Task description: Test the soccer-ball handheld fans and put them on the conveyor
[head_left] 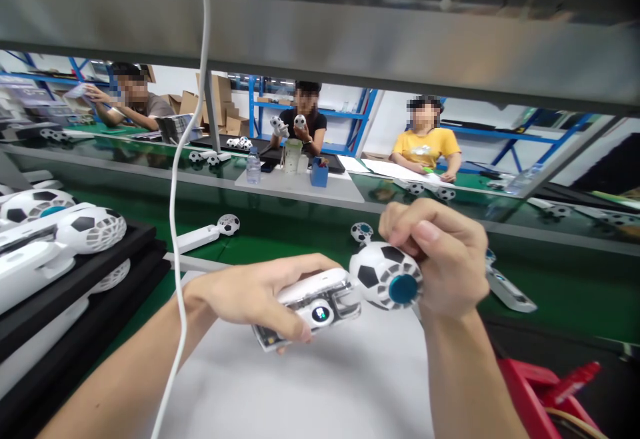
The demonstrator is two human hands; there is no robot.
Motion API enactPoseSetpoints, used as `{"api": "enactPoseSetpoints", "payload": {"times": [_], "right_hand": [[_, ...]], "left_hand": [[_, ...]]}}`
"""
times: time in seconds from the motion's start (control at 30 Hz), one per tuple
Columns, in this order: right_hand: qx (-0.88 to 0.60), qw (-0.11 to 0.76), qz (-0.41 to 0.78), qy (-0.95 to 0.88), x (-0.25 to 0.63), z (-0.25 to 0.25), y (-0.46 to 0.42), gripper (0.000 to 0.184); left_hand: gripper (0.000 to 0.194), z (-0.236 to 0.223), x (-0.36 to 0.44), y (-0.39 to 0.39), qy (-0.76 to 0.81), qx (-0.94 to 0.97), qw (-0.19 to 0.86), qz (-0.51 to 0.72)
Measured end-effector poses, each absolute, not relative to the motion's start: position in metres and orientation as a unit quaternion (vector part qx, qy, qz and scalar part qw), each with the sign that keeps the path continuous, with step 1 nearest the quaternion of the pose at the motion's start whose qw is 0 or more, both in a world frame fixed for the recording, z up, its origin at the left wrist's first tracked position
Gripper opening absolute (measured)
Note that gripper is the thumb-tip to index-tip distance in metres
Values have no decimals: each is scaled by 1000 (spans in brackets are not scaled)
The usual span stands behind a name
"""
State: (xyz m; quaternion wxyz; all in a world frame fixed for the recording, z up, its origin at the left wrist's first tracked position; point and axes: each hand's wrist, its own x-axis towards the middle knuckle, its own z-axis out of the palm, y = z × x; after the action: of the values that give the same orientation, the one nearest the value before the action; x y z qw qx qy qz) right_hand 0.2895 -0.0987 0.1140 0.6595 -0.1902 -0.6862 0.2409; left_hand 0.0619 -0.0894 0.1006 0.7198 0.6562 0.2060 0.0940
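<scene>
A white handheld fan (320, 292) with a black-and-white football-shaped head (373, 276) is held over the pale work surface. My left hand (270, 292) is closed around its handle, thumb on the front beside a small lit round display (321, 313). The fan head tilts to the right, showing its grille and a blue round centre (403, 289). My right hand (445, 252) is curled closed against the head's upper right side. Whatever its fingers pinch, if anything, is hidden.
A white cable (174, 212) hangs in front of my left forearm. Black trays (125, 252) stacked with fans stand at left. More fans lie on the green belt (270, 226). A red bin (530, 392) holds a red marker (575, 382). Three co-workers sit opposite, beneath an overhead metal beam (320, 39).
</scene>
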Motion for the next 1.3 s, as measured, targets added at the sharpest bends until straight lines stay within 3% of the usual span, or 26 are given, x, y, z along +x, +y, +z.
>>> {"api": "enactPoseSetpoints", "payload": {"times": [0.1, 0.27, 0.47, 0.83, 1.13, 1.3], "right_hand": [[-188, 651, 236, -696, 288, 116, -100, 18], [-198, 619, 242, -720, 290, 116, -99, 27], [-171, 673, 202, -691, 286, 115, -100, 21], [-185, 706, 149, -667, 284, 113, -102, 28], [-183, 699, 160, -673, 281, 115, -101, 20], [-190, 740, 122, -634, 280, 116, -96, 26]], "left_hand": [[63, 100, 60, -89, 207, 660, 717, 87], [63, 101, 59, -88, 203, 666, 713, 81], [61, 101, 60, -88, 201, 678, 702, 89], [60, 103, 59, -88, 201, 701, 678, 87], [59, 101, 58, -88, 200, 702, 679, 86], [61, 94, 63, -88, 184, 639, 738, 114]]}}
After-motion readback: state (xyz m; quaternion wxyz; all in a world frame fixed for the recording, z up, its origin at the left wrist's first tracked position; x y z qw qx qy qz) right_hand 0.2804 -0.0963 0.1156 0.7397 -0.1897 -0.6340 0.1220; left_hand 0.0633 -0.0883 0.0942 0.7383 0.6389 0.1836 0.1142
